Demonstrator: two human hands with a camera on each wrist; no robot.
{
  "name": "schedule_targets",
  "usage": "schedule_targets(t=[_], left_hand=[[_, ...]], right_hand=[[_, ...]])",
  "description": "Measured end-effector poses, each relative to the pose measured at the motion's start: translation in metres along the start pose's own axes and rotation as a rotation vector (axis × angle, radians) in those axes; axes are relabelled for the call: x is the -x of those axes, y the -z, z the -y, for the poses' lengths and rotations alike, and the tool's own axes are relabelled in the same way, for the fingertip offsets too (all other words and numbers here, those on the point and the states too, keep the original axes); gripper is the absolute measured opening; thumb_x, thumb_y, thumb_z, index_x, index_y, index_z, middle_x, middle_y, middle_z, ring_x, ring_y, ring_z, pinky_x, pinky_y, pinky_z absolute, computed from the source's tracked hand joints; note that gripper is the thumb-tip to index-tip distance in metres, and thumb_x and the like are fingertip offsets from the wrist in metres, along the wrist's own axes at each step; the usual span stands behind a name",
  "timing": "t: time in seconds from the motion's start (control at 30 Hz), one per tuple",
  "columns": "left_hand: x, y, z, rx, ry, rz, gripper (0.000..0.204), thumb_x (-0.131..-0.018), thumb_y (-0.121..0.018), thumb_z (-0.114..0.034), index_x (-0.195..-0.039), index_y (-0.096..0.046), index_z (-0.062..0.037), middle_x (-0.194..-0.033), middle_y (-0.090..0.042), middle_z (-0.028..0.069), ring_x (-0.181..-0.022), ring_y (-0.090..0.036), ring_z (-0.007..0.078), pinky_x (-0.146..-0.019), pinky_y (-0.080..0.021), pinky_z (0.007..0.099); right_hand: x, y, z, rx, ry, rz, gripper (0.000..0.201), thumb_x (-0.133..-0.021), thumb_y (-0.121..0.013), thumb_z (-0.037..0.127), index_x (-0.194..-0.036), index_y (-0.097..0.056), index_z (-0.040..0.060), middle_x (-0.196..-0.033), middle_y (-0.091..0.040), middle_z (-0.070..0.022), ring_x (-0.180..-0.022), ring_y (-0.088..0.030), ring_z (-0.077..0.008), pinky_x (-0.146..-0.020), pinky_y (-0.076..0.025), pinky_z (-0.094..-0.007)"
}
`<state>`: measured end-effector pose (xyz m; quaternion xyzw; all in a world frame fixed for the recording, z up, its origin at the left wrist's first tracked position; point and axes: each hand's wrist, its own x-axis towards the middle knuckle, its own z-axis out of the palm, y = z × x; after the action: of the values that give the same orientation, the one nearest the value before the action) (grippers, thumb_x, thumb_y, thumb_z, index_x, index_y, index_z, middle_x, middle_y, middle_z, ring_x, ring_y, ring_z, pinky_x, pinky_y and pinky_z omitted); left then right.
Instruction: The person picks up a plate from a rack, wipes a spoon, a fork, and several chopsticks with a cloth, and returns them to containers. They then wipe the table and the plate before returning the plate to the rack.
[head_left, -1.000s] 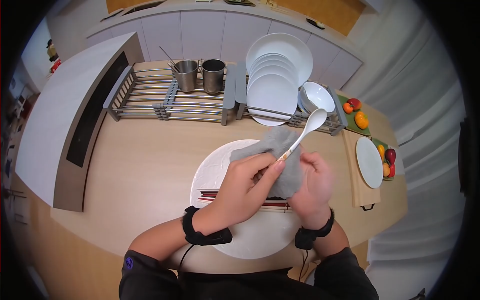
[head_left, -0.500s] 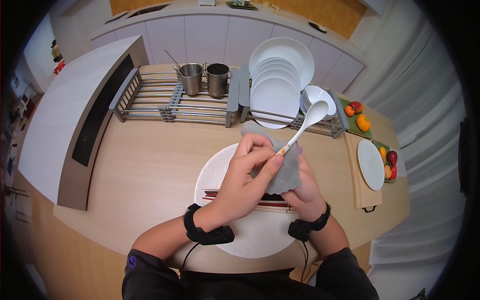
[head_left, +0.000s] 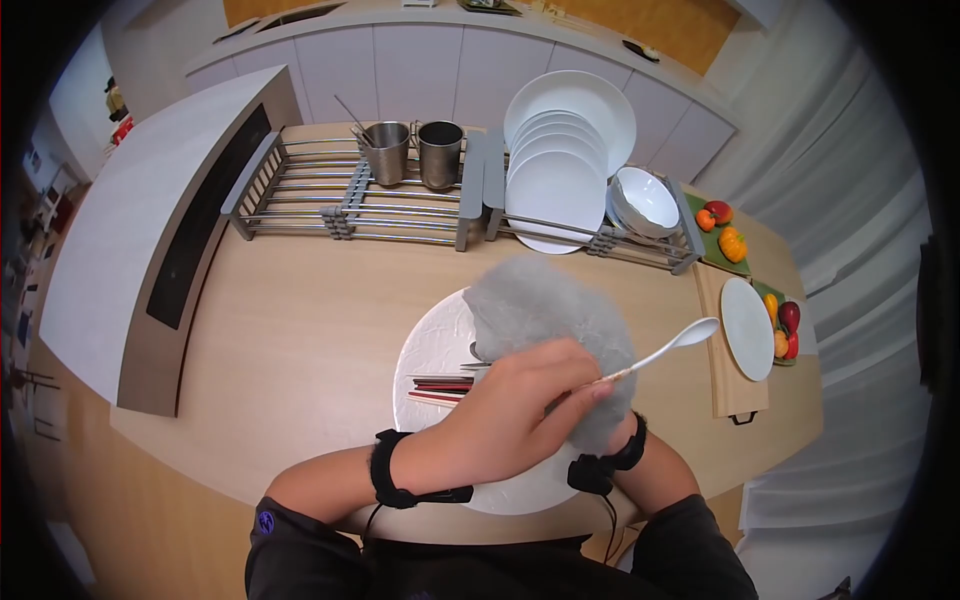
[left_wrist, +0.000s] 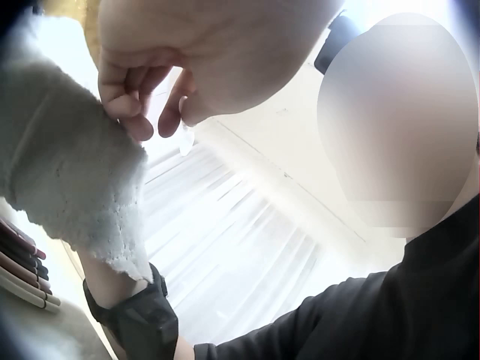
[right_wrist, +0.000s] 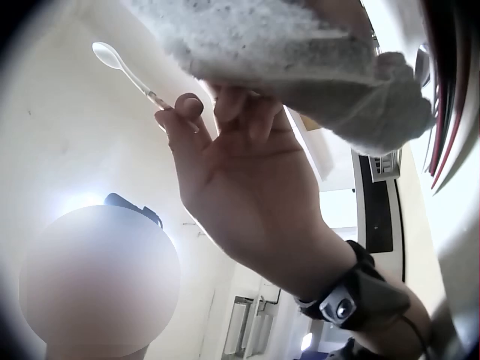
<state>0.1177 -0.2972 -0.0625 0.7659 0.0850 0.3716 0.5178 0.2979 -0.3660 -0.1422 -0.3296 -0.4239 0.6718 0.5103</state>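
My left hand [head_left: 515,410] pinches the patterned handle end of a white spoon [head_left: 690,335] between thumb and forefinger. The spoon's bowl points off to the right, with the other left fingers against a fluffy grey cloth [head_left: 540,305], as the right wrist view also shows. Spread wide, that cloth covers most of my right hand [head_left: 625,435]; its fingers are hidden. Below both hands is a large white plate [head_left: 430,340]. Red, black and pale chopsticks [head_left: 440,385] lie across it beside some metal cutlery [head_left: 478,352], partly covered by the left hand and cloth.
A metal rack [head_left: 400,225] at the back carries two steel cups [head_left: 388,155], upright white plates [head_left: 555,195] and white bowls [head_left: 645,205]. To the right, an oval plate [head_left: 747,330] sits on a wooden board [head_left: 735,395], near fruit and vegetables [head_left: 732,245].
The left hand has moved right and lower, and the spoon has swung from pointing up to pointing rightward. The cloth has spread out over the right hand, whose fingers showed before.
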Motion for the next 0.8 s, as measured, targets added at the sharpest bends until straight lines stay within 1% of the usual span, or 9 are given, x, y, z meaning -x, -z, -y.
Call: schedule_targets(t=[0.2,0.37,0.4,0.47,0.57,0.6,0.67,0.77,0.8], left_hand=[[0.002,0.0,-0.004,0.074,0.059,0.072,0.018,-0.102,-0.061,-0.008,-0.108,-0.07,0.0057,-0.11,-0.07,0.0143,-0.079,-0.067,0.0229,-0.073,-0.053,0.0311],[-0.003,0.003,-0.004,0.189,0.224,-0.039,0.024,-0.107,-0.054,-0.012,-0.109,-0.069,0.0067,-0.101,-0.066,0.0093,-0.075,-0.06,0.0106,-0.068,-0.049,0.0243],[-0.003,0.004,-0.003,0.221,0.245,-0.071,0.025,-0.107,-0.053,-0.013,-0.109,-0.069,0.0066,-0.097,-0.064,0.0081,-0.074,-0.058,0.0087,-0.067,-0.047,0.0233],[-0.003,0.005,0.0,0.265,0.254,-0.083,0.027,-0.109,-0.051,-0.015,-0.103,-0.068,0.0053,-0.089,-0.056,0.0043,-0.071,-0.053,0.0072,-0.064,-0.044,0.0216],[-0.003,0.004,-0.002,0.185,0.204,-0.003,0.029,-0.109,-0.051,-0.016,-0.095,-0.066,0.0038,-0.086,-0.058,0.003,-0.069,-0.052,0.0073,-0.063,-0.043,0.0227],[-0.004,0.0,-0.002,0.179,0.193,-0.004,0.029,-0.109,-0.051,-0.017,-0.093,-0.065,0.0033,-0.084,-0.057,0.0027,-0.068,-0.052,0.0074,-0.063,-0.043,0.0232],[-0.004,-0.004,-0.002,0.154,0.181,-0.006,0.03,-0.109,-0.051,-0.017,-0.089,-0.063,0.0021,-0.079,-0.057,0.0021,-0.066,-0.051,0.0077,-0.062,-0.042,0.0243],[0.001,-0.005,0.001,0.141,0.274,-0.1,0.026,-0.106,-0.055,-0.015,-0.089,-0.06,0.0045,-0.073,-0.054,0.0109,-0.063,-0.047,0.0186,-0.06,-0.041,0.0294],[0.001,-0.003,-0.001,0.085,0.254,-0.116,0.026,-0.106,-0.056,-0.014,-0.089,-0.06,0.0045,-0.072,-0.054,0.0118,-0.062,-0.049,0.0203,-0.06,-0.041,0.0307]], right_hand=[[0.012,-0.003,0.005,0.17,-0.096,-0.048,0.021,-0.101,-0.065,0.029,-0.104,-0.061,0.009,-0.102,-0.058,-0.0003,-0.096,-0.056,-0.0087,-0.083,-0.049,-0.0257],[0.013,-0.007,0.018,0.305,0.092,-0.214,0.019,-0.097,-0.068,0.02,-0.111,-0.063,0.007,-0.105,-0.062,-0.0012,-0.097,-0.06,-0.0116,-0.083,-0.051,-0.0289],[0.015,-0.019,0.036,0.434,0.183,-0.249,0.02,-0.096,-0.069,0.017,-0.112,-0.064,0.0066,-0.106,-0.063,-0.002,-0.097,-0.061,-0.0132,-0.083,-0.052,-0.03],[0.019,-0.019,0.061,1.213,0.514,-0.31,0.029,-0.092,-0.071,0.01,-0.12,-0.065,0.0051,-0.11,-0.067,-0.0056,-0.097,-0.065,-0.0197,-0.083,-0.054,-0.0336],[0.04,-0.035,0.08,0.96,0.432,-0.517,0.032,-0.09,-0.072,0.007,-0.121,-0.065,0.0046,-0.111,-0.067,-0.0071,-0.099,-0.065,-0.021,-0.086,-0.053,-0.0336],[0.05,-0.023,0.075,1.123,0.427,-0.435,0.034,-0.095,-0.066,0.012,-0.128,-0.061,0.0046,-0.115,-0.067,-0.0072,-0.102,-0.065,-0.0214,-0.088,-0.053,-0.0342],[0.044,-0.039,0.058,0.465,0.423,-0.428,0.032,-0.099,-0.06,0.016,-0.129,-0.059,0.004,-0.116,-0.067,-0.007,-0.104,-0.066,-0.021,-0.089,-0.054,-0.0343],[0.027,-0.056,0.051,-0.203,0.31,-0.383,0.03,-0.103,-0.05,0.017,-0.128,-0.057,0.0019,-0.116,-0.067,-0.0082,-0.107,-0.066,-0.0183,-0.092,-0.054,-0.0332],[0.021,-0.061,0.057,-0.259,0.27,-0.392,0.028,-0.102,-0.05,0.014,-0.127,-0.057,0.0015,-0.116,-0.067,-0.0089,-0.107,-0.066,-0.0178,-0.092,-0.054,-0.0331]])
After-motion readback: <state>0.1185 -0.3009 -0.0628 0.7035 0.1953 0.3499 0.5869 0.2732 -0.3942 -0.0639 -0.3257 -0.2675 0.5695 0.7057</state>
